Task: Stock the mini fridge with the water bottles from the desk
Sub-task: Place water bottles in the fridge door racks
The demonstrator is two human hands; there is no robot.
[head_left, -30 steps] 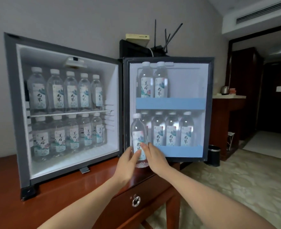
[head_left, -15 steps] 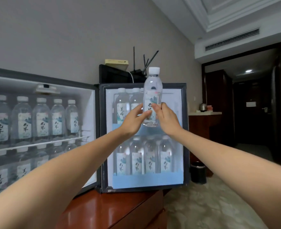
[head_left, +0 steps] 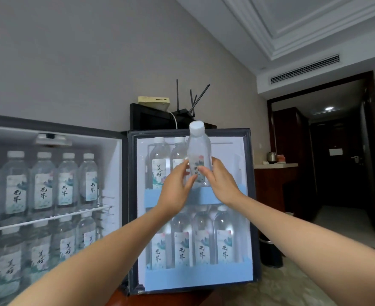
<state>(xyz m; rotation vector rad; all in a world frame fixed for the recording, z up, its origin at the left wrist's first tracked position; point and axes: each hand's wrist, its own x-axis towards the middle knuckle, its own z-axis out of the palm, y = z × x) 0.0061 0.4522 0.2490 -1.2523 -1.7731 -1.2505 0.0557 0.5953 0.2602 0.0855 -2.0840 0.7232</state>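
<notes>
A clear water bottle (head_left: 199,151) with a white cap stands upright in the air in front of the open fridge door (head_left: 247,206), above its upper blue shelf rail. My left hand (head_left: 175,191) and my right hand (head_left: 223,184) grip the bottle's lower half from both sides. Two bottles (head_left: 159,164) stand in the upper door shelf to the left of it. Several bottles (head_left: 202,241) fill the lower door shelf. The fridge cabinet (head_left: 49,129) at left holds two full rows of bottles.
A black box with a router and a cream device (head_left: 153,100) sits behind the door's top edge. A dark bin (head_left: 270,252) stands on the floor at right, beyond it a wooden counter with a kettle (head_left: 271,157). The wooden desk edge shows below the door.
Both hands lifted the bottle from the lower door shelf level up to the upper shelf. In the last half second it sank slightly and moved a little right.
</notes>
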